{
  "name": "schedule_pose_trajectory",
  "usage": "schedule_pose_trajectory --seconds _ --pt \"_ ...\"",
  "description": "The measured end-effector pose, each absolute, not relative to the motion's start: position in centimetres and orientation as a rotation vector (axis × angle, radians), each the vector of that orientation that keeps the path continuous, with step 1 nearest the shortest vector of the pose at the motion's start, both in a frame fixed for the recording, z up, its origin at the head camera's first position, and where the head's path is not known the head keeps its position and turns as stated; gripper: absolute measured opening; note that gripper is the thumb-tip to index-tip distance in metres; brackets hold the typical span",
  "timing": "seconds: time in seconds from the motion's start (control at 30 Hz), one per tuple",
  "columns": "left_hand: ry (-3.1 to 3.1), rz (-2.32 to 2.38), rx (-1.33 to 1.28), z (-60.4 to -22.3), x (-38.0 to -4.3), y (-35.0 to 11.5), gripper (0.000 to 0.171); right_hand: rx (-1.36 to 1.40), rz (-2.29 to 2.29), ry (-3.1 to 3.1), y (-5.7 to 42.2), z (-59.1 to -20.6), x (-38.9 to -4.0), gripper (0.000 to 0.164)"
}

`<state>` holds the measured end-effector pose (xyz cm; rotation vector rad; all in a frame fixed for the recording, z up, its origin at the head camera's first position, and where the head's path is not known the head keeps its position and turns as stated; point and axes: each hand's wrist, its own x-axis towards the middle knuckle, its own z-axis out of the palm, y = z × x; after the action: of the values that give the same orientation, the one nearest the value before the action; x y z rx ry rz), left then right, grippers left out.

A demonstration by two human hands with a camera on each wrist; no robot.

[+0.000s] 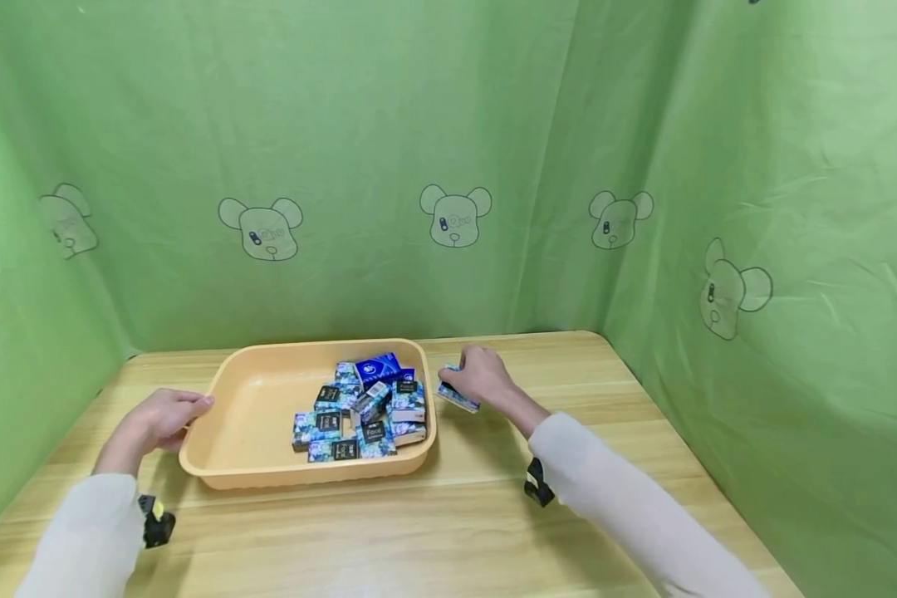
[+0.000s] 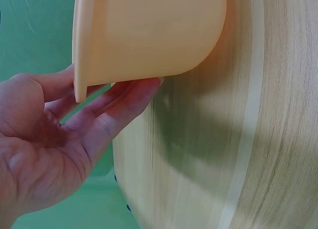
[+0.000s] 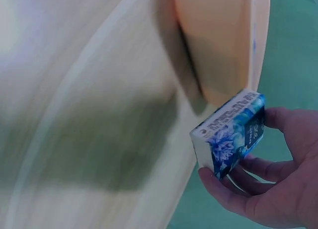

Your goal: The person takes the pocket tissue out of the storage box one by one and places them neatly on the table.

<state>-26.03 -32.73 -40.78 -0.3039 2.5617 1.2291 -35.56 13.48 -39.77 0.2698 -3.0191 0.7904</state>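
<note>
A peach plastic tray (image 1: 262,477) stands on the table, its left end held by my left hand (image 1: 166,415). In the left wrist view the thumb is at the rim and the fingers (image 2: 126,100) reach along the outer wall. Just beyond the tray's right end, my right hand (image 1: 486,378) pinches a blue floral tissue pack (image 3: 231,132) between thumb and fingertips. In the right wrist view this pack is tilted, with its printed side strip and a white end showing. Several similar tissue packs (image 1: 317,428) lie heaped in the tray's right half.
A plain blue pack (image 1: 378,367) lies on top at the back of the heap. The wooden table (image 1: 389,540) runs up to green curtains (image 1: 359,108) with bear-face prints at the back and both sides. Black wrist devices (image 1: 157,523) hang below both sleeves.
</note>
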Motion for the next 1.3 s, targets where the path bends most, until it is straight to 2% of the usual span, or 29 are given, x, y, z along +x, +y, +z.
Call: schedule_pose_trajectory --seconds 0.37,0.7,1.1,1.3 --pt "2.54 1.267 -0.31 -40.6 -26.1 -32.8 0.062 0.145 0.73 -3.099 15.7 -42.1 -36.0 0.034" --pt "2.52 1.291 -0.317 -40.7 -26.0 -32.8 0.062 0.088 0.63 -3.184 16.5 -43.9 -36.5 0.042" --pt "2.546 1.254 -0.314 -40.7 -26.0 -32.8 0.062 0.078 0.557 -3.203 16.4 -44.2 -36.7 0.051" --pt "2.557 1.233 -0.322 -40.8 -26.1 -32.8 0.062 0.145 0.545 -3.217 16.8 -43.3 -36.8 0.062"
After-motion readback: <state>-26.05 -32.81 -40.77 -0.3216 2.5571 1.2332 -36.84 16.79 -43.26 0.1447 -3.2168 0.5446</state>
